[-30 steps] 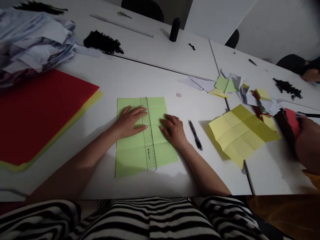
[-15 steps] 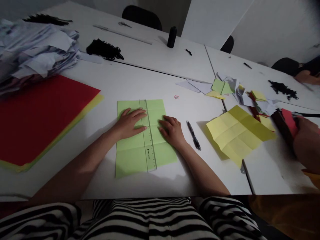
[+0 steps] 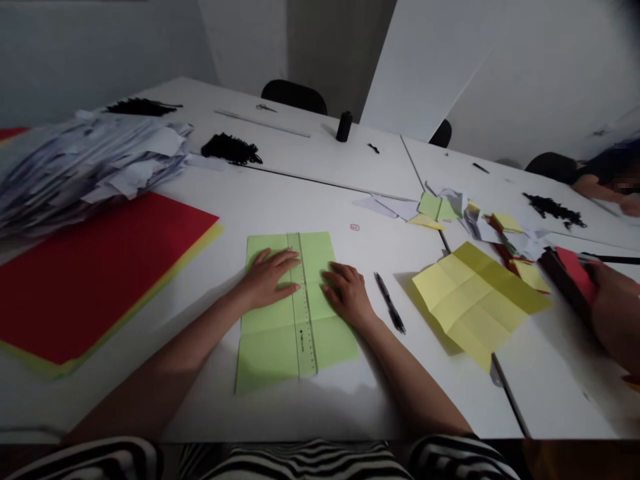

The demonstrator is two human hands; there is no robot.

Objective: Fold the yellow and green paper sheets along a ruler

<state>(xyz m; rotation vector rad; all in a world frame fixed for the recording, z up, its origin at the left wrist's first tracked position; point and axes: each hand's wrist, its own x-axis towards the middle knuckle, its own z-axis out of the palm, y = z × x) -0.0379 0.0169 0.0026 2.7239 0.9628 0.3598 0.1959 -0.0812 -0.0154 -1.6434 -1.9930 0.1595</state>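
Note:
A light green sheet of paper [image 3: 273, 347] lies flat on the white table [image 3: 280, 193] in front of me. A clear ruler [image 3: 306, 320] lies along its middle, running away from me. My left hand [image 3: 267, 277] rests flat on the sheet's left half, fingers stretched out and touching the ruler's edge. My right hand [image 3: 347, 293] lies on the right half beside the ruler, fingers bent and pressing down on the paper. A black pen [image 3: 390, 312] lies on the table just right of my right hand.
A red sheet [image 3: 90, 273] over yellow ones lies at left, with a heap of white paper [image 3: 85, 167] behind. A creased yellow sheet [image 3: 475, 297] and paper scraps [image 3: 465, 213] lie at right. Another person's arm [image 3: 615, 313] is at the right edge. A black spool [image 3: 343, 126] stands far back.
My view has tilted upward, so the far wall and chairs show. Both hands stay in place on the green sheet and ruler.

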